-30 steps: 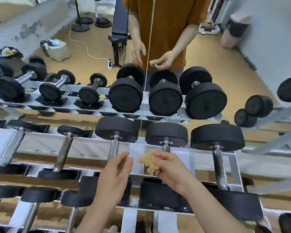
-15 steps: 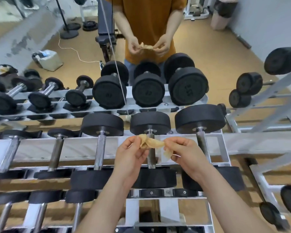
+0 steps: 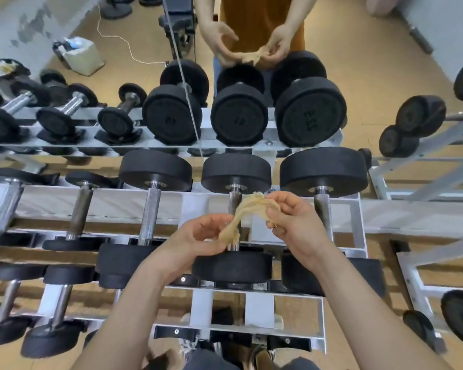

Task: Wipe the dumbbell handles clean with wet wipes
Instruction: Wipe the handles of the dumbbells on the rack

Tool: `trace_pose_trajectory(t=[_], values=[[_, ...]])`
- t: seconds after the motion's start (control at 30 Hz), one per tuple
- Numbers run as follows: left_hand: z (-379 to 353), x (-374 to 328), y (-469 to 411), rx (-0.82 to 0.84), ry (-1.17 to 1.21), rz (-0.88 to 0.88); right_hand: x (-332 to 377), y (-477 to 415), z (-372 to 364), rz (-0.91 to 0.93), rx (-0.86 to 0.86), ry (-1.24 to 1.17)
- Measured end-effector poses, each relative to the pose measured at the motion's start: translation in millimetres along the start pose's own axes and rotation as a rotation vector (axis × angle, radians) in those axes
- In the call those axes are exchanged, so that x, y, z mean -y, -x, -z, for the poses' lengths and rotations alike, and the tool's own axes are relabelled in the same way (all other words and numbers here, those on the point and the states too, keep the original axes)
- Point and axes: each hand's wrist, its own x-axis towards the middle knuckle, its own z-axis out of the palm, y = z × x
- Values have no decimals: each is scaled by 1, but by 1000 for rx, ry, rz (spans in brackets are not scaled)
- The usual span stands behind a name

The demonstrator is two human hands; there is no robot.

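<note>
A crumpled yellowish wet wipe (image 3: 247,213) stretches between my two hands above the dumbbell rack. My left hand (image 3: 198,240) pinches its lower end and my right hand (image 3: 292,222) pinches its upper end. Right behind the wipe lies a black dumbbell with a knurled metal handle (image 3: 234,198), partly hidden by the wipe. Similar dumbbells lie on either side, one with its handle (image 3: 150,212) to the left and one with its handle (image 3: 322,209) to the right.
The grey metal rack (image 3: 358,225) holds several dumbbells on two tiers. A mirror behind it reflects the rack and a person in an orange shirt (image 3: 259,20) holding the wipe. More dumbbells on another rack (image 3: 417,121) stand at the right.
The view has tilted down towards the rack. My left hand took hold of the wipe, and both hands have pulled it out longer between them, the left dropping lower.
</note>
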Motion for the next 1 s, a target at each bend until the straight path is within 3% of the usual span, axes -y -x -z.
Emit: trace_pose_trajectory(t=[0.23, 0.5, 0.57, 0.67, 0.77, 0.9, 1.0], values=[[-22, -7, -35, -95, 19, -155, 2, -8, -11, -76, 170, -64], [-6, 6, -39, -62, 237, -48, -13, -21, -8, -181, 47, -39], [-11, 7, -42, -200, 148, -18, -20, -26, -10, -187, -33, -15], [-15, 14, -62, -493, -167, -99, -33, -40, -11, -186, -178, 92], [-14, 18, -90, -699, -394, -145, -43, -64, -14, -205, -280, -14], [-8, 26, -115, -743, -424, -63, -55, -87, -19, -265, -265, -125], [-4, 32, -108, -780, -489, -114, -61, -82, -22, -234, -363, 304]])
